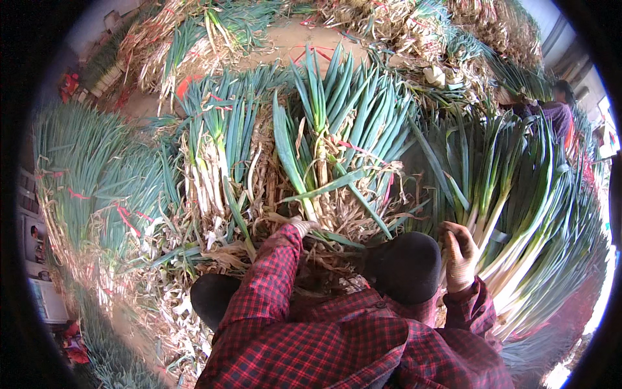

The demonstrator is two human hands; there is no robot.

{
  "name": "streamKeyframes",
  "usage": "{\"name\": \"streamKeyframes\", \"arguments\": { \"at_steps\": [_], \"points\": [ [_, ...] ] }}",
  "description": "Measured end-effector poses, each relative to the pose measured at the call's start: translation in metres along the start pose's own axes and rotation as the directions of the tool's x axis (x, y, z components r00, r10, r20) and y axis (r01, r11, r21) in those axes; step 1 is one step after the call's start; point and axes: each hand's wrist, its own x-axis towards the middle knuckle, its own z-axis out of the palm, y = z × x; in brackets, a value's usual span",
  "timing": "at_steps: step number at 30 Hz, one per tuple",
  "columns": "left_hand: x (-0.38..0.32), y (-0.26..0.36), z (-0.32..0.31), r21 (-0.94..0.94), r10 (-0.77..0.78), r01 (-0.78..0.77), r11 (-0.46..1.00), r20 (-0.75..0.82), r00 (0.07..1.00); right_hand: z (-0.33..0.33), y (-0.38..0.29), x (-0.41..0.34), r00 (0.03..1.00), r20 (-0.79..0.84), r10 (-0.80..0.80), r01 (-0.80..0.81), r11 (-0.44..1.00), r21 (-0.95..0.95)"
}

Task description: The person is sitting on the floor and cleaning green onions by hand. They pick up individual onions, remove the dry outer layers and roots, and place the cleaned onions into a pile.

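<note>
My left hand (303, 225), in a light work glove, is closed around the white lower part of a green onion (307, 206), whose leaves rise up and to the left. Just beyond it lies a bundle of green onions (362, 112) with a red tie (359, 147). My right hand (460, 257), in a glove soiled at the fingers, is raised beside my right knee, fingers bent and thumb apart, with nothing visible in it. Right next to it is a large heap of loose green onions (515, 243) with long white stems.
Upright bundles (206, 180) stand left of centre, and tied green onions (92, 180) fill the far left. Peeled skins and dry leaves (180, 316) litter the ground. More piles (403, 29) lie ahead. Another person (559, 114) is at the upper right.
</note>
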Motion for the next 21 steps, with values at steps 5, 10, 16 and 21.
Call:
{"name": "streamKeyframes", "arguments": {
  "at_steps": [5,10,16,21],
  "points": [
    [-0.075,-0.004,-0.002,-0.418,0.304,-0.416,0.808,-0.309,0.901,0.033,0.004,0.014,0.988,0.146,-0.045,0.039,0.998,0.045],
    [-0.159,0.025,-0.045,-0.195,0.706,-0.865,0.463,-0.509,0.492,0.106,-0.032,0.030,0.938,0.337,-0.078,-0.007,0.970,0.244],
    [-0.267,0.080,-0.052,0.411,0.861,-0.806,0.425,-0.460,0.219,0.189,-0.094,0.013,0.949,0.296,-0.110,-0.015,0.921,0.390],
    [-0.297,0.076,-0.051,0.596,0.842,-0.771,0.226,-0.517,-0.152,0.179,-0.101,-0.003,0.983,0.157,-0.099,-0.019,0.787,0.616]
  ]
}}
